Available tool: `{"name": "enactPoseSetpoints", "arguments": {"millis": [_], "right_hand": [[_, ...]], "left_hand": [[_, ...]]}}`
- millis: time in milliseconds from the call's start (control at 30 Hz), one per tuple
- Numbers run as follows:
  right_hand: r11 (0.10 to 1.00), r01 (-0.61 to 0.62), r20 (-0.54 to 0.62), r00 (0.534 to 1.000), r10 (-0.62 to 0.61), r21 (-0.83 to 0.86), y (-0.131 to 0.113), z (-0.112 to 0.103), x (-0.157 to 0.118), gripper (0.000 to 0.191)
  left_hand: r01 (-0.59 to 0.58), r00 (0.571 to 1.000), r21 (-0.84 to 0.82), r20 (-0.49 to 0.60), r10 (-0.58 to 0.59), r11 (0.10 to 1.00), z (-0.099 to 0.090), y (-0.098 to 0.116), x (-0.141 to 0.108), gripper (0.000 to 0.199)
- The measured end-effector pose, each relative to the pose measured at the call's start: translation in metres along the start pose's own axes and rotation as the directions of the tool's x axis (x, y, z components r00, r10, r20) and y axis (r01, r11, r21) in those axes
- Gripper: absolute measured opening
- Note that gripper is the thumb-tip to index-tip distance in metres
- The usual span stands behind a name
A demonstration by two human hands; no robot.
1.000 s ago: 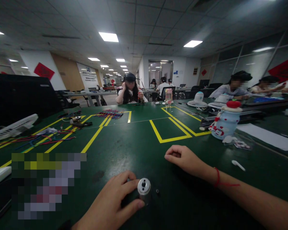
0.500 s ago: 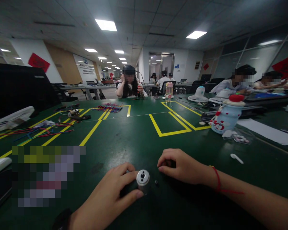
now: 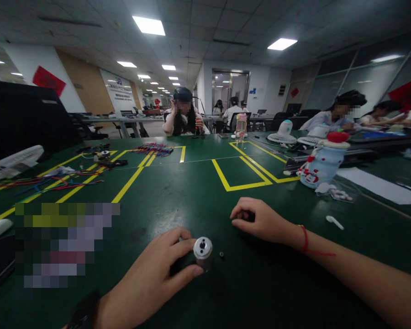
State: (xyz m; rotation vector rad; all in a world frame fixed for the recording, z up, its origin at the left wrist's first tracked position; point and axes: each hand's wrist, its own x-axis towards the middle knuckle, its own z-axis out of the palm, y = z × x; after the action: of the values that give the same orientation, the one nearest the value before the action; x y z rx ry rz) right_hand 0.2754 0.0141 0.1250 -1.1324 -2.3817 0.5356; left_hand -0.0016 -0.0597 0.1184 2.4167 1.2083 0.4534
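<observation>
On the tabletop (image 3: pixel 178 196): cylinder (image 3: pixel 203 249) between thumb and forefinger of left hand (image 3: pixel 160 262), ring (image 3: pixel 221 254) just right, right hand (image 3: pixel 262 220) farther right; beyond, leftward, loose wires (image 3: pixel 60 183); rightward, bottle (image 3: pixel 324 165), earbud (image 3: pixel 334 222) before it, paper sheet (image 3: pixel 380 186) to its right, fan (image 3: pixel 282 135) behind-left.

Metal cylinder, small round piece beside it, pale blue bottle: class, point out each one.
Metal cylinder (image 3: pixel 204 252): head view, top face.
Small round piece (image 3: pixel 221 254): head view, its middle.
Pale blue bottle (image 3: pixel 324 163): head view, front of body.
</observation>
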Motion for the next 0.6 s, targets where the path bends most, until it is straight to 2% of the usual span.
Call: {"name": "enactPoseSetpoints", "arguments": {"millis": [100,167,267,367,600], "right_hand": [[0.979,0.198,0.128,0.971,-0.203,0.057,-0.024,0.012,-0.004,0.023],[0.967,0.241,0.143,0.957,-0.252,0.088,-0.036,0.019,-0.005,0.018],[0.957,0.199,-0.022,0.98,-0.199,0.212,-0.047,0.021,-0.006,0.013],[0.932,0.19,-0.171,0.975,-0.143,0.309,-0.059,0.017,-0.008,0.015],[0.934,0.157,-0.074,0.987,-0.141,0.32,-0.076,0.01,-0.021,0.014]], "left_hand": [[-0.001,1.0,-0.004,-0.008,0.001,1.0,0.0,-0.003,-0.001,0.016],[-0.003,1.0,0.0,-0.023,0.003,1.0,0.001,-0.005,-0.002,0.016],[-0.012,0.999,0.005,-0.039,0.012,1.0,0.004,-0.005,-0.002,0.016],[-0.025,0.998,0.008,-0.053,0.026,1.0,0.006,0.001,-0.001,0.017],[-0.046,0.996,0.022,-0.07,0.047,0.999,0.01,0.018,0.001,0.02]]}}
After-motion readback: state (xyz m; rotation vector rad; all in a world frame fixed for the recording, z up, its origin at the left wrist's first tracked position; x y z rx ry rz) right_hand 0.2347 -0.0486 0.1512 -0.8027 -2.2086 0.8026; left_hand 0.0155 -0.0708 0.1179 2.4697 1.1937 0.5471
